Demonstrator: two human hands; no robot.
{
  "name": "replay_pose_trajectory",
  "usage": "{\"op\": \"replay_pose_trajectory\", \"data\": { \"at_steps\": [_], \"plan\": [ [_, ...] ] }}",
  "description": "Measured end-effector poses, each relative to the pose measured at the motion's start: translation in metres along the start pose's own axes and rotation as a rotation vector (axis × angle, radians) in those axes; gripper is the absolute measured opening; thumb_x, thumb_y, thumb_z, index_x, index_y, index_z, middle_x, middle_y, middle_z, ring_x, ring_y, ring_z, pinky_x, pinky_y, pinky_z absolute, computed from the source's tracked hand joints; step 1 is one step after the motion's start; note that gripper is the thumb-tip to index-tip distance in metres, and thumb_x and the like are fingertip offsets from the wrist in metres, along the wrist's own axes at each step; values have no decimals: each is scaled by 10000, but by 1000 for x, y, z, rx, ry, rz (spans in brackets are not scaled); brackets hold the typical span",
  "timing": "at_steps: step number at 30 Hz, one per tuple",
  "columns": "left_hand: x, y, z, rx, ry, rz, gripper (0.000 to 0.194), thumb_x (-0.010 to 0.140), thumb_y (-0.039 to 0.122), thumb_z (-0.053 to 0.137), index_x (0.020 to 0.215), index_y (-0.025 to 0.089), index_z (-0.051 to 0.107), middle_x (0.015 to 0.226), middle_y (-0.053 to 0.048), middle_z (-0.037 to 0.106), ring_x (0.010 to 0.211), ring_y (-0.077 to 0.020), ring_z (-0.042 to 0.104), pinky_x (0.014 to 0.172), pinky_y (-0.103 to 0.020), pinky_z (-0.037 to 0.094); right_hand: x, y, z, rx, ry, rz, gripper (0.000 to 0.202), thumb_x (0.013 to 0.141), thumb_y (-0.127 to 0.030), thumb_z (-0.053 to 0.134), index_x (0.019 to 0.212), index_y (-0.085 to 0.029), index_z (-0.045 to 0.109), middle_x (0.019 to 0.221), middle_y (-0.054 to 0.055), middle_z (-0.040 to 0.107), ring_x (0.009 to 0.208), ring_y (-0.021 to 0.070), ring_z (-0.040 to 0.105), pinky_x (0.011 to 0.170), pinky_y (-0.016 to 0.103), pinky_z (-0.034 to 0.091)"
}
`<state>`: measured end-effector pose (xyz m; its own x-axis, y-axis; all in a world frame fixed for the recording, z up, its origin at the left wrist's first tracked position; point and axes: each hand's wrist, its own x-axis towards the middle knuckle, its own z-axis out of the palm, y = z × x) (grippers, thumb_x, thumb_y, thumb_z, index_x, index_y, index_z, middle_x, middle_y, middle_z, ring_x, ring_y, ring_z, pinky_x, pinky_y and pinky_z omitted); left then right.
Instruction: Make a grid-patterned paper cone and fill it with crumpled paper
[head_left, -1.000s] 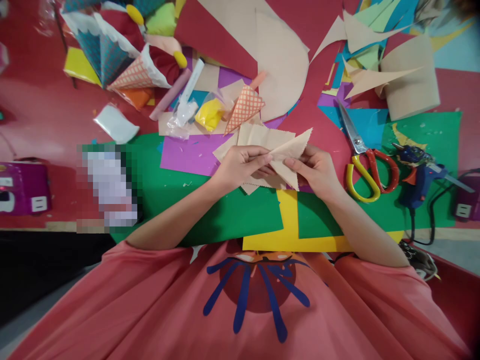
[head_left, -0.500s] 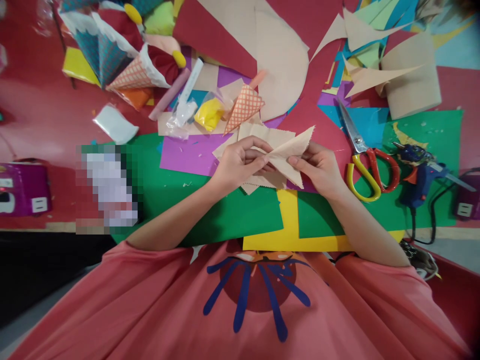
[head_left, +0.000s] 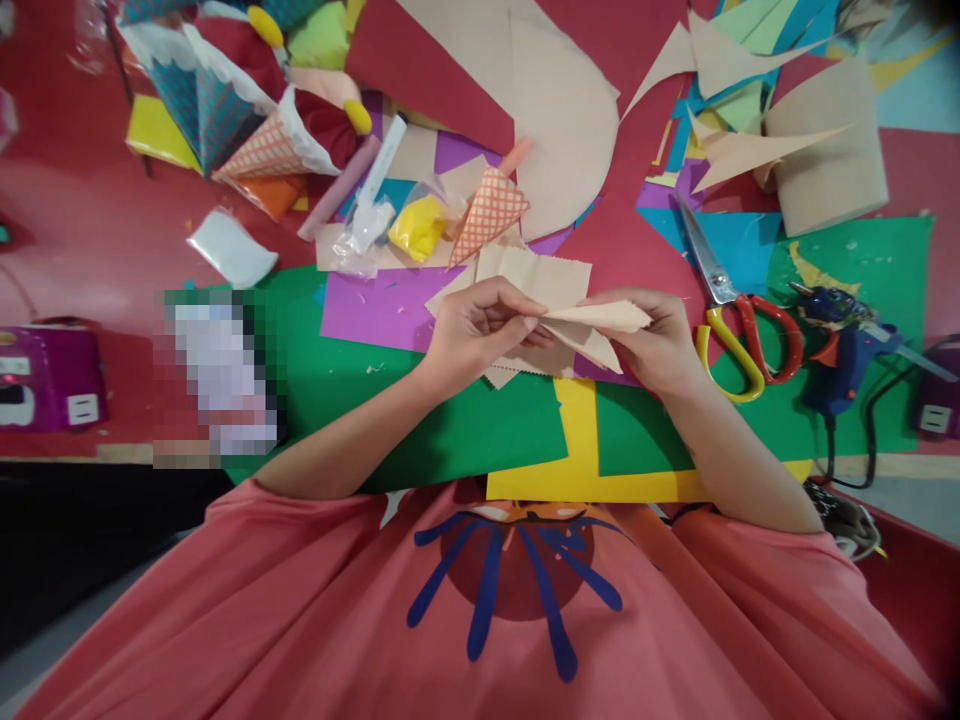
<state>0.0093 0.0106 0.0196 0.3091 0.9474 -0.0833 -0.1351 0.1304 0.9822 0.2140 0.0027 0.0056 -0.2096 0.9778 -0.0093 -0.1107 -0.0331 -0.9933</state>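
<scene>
Flaring toward one end, folded beige paper [head_left: 596, 317] is held above zigzag-edged sheets [head_left: 534, 270] toward the near edge of the worktop [head_left: 67, 220]. The left hand [head_left: 474, 330] pinches its narrow end, the right hand [head_left: 664, 340] its spread end; light, even pressure should keep folds crisp.

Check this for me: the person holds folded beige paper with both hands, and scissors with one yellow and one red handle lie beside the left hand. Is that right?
Not quite: the scissors lie beside the right hand, not the left hand, as the head view shows. The folded beige paper is indeed in both hands.
</scene>
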Motion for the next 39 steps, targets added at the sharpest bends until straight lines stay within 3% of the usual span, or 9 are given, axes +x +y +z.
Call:
{"op": "replay_pose_trajectory", "data": {
  "at_steps": [8, 23, 28, 33, 36, 39],
  "plan": [
    [1, -3, -2, -93, -13, 77, 217, 720, 342, 789, 731, 159, 674, 640, 33, 703, 626, -147, 737, 585, -189, 631, -2, -10, 2, -105, -45, -100, 134, 854, -277, 661, 892, -305, 787, 876, -13, 778, 783, 128, 721, 655, 232, 549],
    [5, -3, -4, -99, -35, 49, 304, 699, 403, 799, 709, 155, 626, 624, 34, 669, 640, -150, 735, 607, -212, 621, 0, -13, 0, -207, -140, -189, 361, 824, -20, 529, 847, -277, 782, 847, -15, 730, 738, 93, 649, 670, 237, 502],
    [8, 0, -7, -62, -86, -88, 297, 738, 406, 753, 800, 183, 567, 640, 28, 708, 614, -145, 727, 605, -223, 611, -1, -13, 2, -295, -126, -127, 359, 810, -55, 495, 794, -273, 779, 840, 0, 715, 729, 114, 632, 661, 262, 495],
    [7, 1, -5, 42, -180, -221, 434, 714, 568, 721, 797, 158, 605, 663, -24, 720, 643, -169, 732, 559, -215, 590, -2, -13, 4, -312, -135, -107, 331, 800, -85, 496, 788, -262, 776, 836, 5, 711, 729, 121, 630, 659, 269, 494],
    [7, 1, -3, 62, -161, -229, 465, 702, 602, 716, 743, 150, 614, 637, -23, 706, 618, -151, 717, 561, -210, 585, -3, -13, 4, -327, -145, -95, 301, 797, -99, 500, 744, -248, 756, 856, 5, 708, 760, 124, 638, 675, 268, 495],
    [7, 2, -3, 57, -121, -228, 456, 696, 590, 728, 736, 153, 603, 633, -16, 707, 598, -143, 711, 551, -205, 580, -4, -10, 3, -249, -59, -51, 210, 820, -142, 515, 690, -223, 659, 836, -2, 700, 800, 129, 647, 742, 276, 509]
  ]
}}
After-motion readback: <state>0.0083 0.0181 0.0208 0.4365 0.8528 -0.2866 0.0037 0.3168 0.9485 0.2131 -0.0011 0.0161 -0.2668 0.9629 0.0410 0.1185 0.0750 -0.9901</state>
